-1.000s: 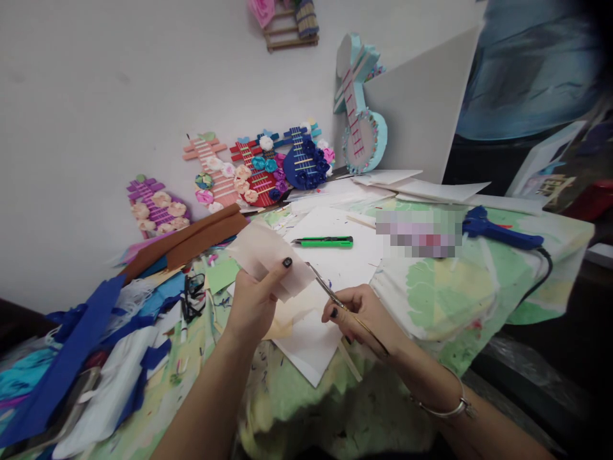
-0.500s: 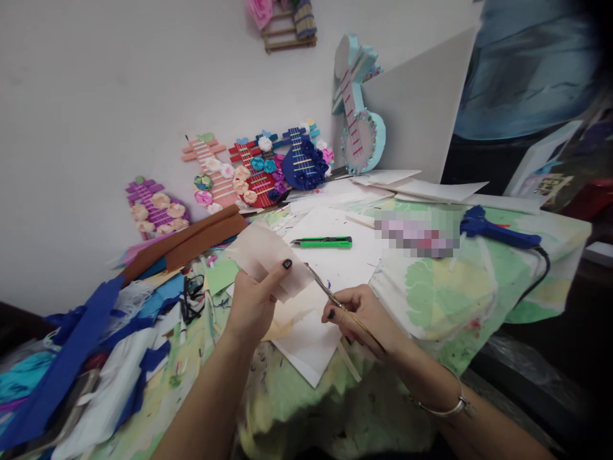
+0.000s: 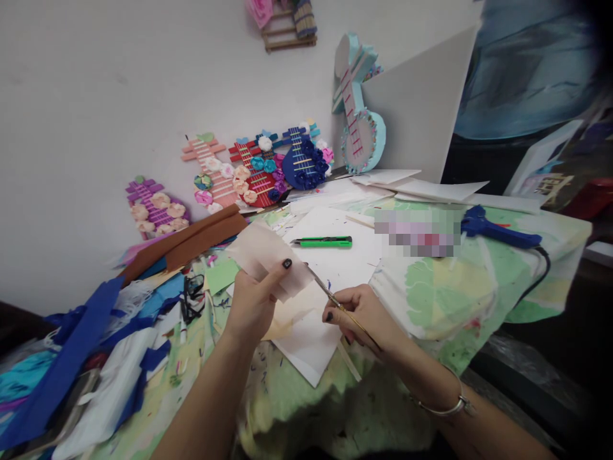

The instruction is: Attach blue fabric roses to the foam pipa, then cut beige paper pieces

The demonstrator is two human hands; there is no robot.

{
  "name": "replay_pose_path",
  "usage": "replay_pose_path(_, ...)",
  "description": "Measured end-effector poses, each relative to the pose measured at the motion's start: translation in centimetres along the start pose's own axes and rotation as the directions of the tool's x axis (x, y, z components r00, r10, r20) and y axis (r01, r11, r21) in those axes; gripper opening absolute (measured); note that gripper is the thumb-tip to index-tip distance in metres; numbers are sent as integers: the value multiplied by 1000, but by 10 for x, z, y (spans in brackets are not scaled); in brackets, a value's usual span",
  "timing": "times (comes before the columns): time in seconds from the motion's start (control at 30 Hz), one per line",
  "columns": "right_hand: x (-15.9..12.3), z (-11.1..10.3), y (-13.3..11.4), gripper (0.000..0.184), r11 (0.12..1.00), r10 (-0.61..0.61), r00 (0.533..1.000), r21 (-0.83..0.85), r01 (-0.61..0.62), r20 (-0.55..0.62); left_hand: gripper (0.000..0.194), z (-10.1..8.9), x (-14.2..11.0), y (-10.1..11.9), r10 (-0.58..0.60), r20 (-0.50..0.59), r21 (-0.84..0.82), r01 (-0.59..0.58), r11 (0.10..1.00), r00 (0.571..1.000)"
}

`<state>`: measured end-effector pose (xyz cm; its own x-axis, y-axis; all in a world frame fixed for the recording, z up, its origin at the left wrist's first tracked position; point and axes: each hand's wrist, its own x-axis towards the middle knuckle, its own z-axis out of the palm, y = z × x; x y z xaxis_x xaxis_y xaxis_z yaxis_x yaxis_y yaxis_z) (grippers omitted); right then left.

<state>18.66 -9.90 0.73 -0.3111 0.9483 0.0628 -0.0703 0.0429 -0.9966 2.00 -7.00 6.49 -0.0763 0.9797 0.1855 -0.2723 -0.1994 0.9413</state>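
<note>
Above the near middle of the patterned tablecloth [image 3: 431, 287], I have the pale paper [image 3: 261, 246] raised in my left hand [image 3: 256, 300], my thumb pressed on its face and my other fingers mostly hidden from view. It looks layered or folded, and I judge it very light, soft and thin enough to crease or tear if I pull. Best to take it where my thumb lies, near the lower edge, pressing just enough to stop the layers sliding over one another; the far left corner, unsupported, would likely flop.

My right hand [image 3: 361, 313] is closed around slim scissors [image 3: 324, 285], their tip at the paper's right edge; I cannot tell whether the blades are parted. They should feel stiff, smooth and a little heavier, best held by the handles. Just beyond, the green utility knife [image 3: 323, 242] lies on a white sheet [image 3: 354, 265].
</note>
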Motion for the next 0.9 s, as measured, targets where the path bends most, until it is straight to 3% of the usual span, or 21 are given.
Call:
replay_pose_path(0.33,-1,0,-1,33,1000,2,1000,-29,-3,-10,34,-1,0,0,14,25,-27,-14,1000,1000)
replay_pose_path(0.5,-3,-1,-3,49,996,-90,996,15,89,29,25,1,-3,2,-28,69,-8,29,1000,997)
replay_pose_path(0.67,-3,-1,1,51,994,-107,992,34,105,61,25,5,-7,2,-86,90,20,85,996,992)
replay_pose_path(0.9,-3,-2,-1,53,995,-89,994,38,87,62,24,5,-7,-1,-67,89,56,63,996,994)
